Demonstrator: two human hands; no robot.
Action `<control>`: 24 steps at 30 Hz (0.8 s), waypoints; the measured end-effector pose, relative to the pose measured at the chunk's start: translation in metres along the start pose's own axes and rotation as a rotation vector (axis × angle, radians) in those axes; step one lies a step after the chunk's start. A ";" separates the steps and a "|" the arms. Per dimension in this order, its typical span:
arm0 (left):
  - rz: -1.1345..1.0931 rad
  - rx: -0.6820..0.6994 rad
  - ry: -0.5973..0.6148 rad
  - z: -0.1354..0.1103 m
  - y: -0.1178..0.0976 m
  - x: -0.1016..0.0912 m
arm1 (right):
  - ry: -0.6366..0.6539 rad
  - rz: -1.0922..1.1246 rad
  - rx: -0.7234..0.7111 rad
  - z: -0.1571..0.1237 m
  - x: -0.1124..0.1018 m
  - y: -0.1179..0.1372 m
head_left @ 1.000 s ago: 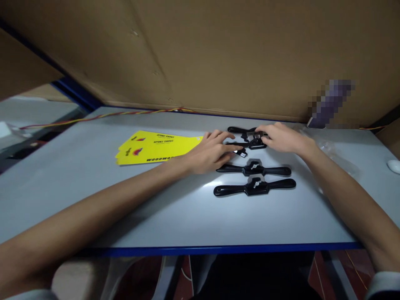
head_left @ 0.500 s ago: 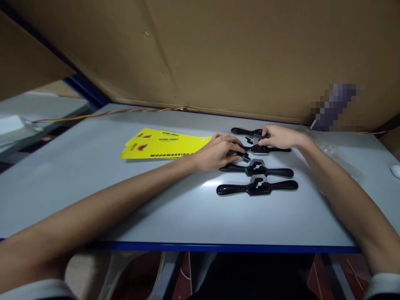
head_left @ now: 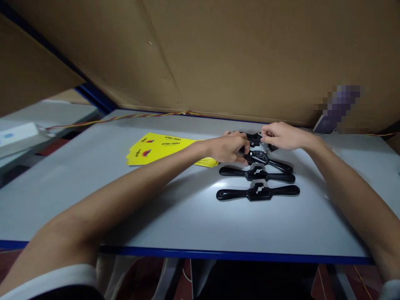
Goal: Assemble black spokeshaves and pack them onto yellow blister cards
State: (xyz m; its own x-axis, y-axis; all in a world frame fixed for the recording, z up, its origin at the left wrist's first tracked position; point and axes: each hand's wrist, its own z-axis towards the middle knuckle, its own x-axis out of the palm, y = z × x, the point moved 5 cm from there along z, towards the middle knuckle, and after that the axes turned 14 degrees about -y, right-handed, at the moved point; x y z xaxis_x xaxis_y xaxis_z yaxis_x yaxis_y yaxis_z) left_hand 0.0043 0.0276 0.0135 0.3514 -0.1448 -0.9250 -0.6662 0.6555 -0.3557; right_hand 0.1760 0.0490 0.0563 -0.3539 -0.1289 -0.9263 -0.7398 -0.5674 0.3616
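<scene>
Leftmost, well apart from the tilted shave [head_left: 268, 161], yellow cards [head_left: 162, 148] lie fanned flat on the desk [head_left: 93, 187]. The left hand [head_left: 229, 148] meets that shave at its left end, with the grip curled shut around the handle there. That end looks raised off the desk, while the right handle slants down toward the person and rests on the surface. Just behind the tilted shave sits the far shave [head_left: 254, 139], mostly hidden between the two hands. Just in front of the tilted shave lies the middle shave [head_left: 258, 174], flat and square to the desk edge, and in front of that the near shave [head_left: 258, 192], parallel to it. Behind and to the right of the tilted shave, the right hand [head_left: 281, 135] has its grip pressed together, thumb against fingertips, pinching the middle of the far shave; which part it pinches is hidden. The risk I see lies in the one-ended hold: the tilted shave could pivot on its resting handle and knock the middle shave out of line. A small fitting could also slip from the pinch, or a fingertip could meet a blade edge while both hands crowd the same spot.
</scene>
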 end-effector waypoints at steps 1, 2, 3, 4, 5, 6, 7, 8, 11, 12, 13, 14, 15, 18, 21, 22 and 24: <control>0.009 0.026 -0.004 0.002 -0.002 -0.001 | -0.034 -0.014 -0.030 -0.004 -0.002 0.004; 0.009 0.048 -0.007 0.003 -0.003 -0.001 | -0.068 -0.018 -0.053 -0.009 -0.004 0.007; -0.001 0.060 -0.011 0.004 -0.004 0.000 | -0.098 -0.016 -0.066 -0.013 -0.005 0.010; -0.020 0.064 -0.014 0.004 -0.004 0.001 | -0.119 -0.014 -0.074 -0.016 -0.005 0.012; -0.046 0.064 -0.019 0.004 -0.004 0.002 | -0.129 -0.012 -0.076 -0.019 -0.005 0.013; -0.072 0.065 -0.028 0.004 -0.005 0.003 | -0.127 -0.009 -0.077 -0.021 -0.005 0.014; -0.097 0.068 -0.039 0.003 -0.005 0.004 | -0.117 -0.003 -0.078 -0.022 -0.004 0.014; -0.118 0.075 -0.047 0.002 -0.005 0.004 | -0.098 0.005 -0.086 -0.022 -0.002 0.014; -0.168 0.099 -0.035 0.001 -0.004 0.004 | -0.051 0.023 -0.138 -0.022 0.004 0.014; -0.193 0.096 -0.019 0.001 -0.003 0.003 | -0.044 0.020 -0.148 -0.022 0.006 0.013; -0.220 0.089 0.002 0.001 -0.002 0.002 | -0.047 0.016 -0.148 -0.021 0.008 0.011; -0.246 0.079 0.021 0.001 0.000 0.000 | -0.052 0.015 -0.143 -0.021 0.010 0.010; -0.268 0.068 0.037 0.001 0.001 -0.002 | -0.057 0.019 -0.136 -0.020 0.012 0.008; -0.307 0.050 0.053 0.002 0.005 -0.012 | -0.047 0.051 -0.151 -0.019 0.019 0.007; -0.339 0.026 0.044 0.002 0.008 -0.018 | -0.025 0.082 -0.192 -0.019 0.025 0.010; -0.349 0.014 0.038 0.002 0.008 -0.019 | -0.038 0.094 -0.197 -0.018 0.025 0.011; -0.371 -0.002 0.030 0.003 0.010 -0.018 | -0.089 0.134 -0.191 -0.017 0.023 0.012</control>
State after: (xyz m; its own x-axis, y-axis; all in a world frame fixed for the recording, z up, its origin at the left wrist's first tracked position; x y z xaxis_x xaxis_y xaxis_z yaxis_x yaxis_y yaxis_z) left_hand -0.0067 0.0383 0.0268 0.5495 -0.3943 -0.7366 -0.4986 0.5528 -0.6678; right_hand 0.1685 0.0251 0.0376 -0.4968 -0.1465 -0.8554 -0.5644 -0.6942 0.4467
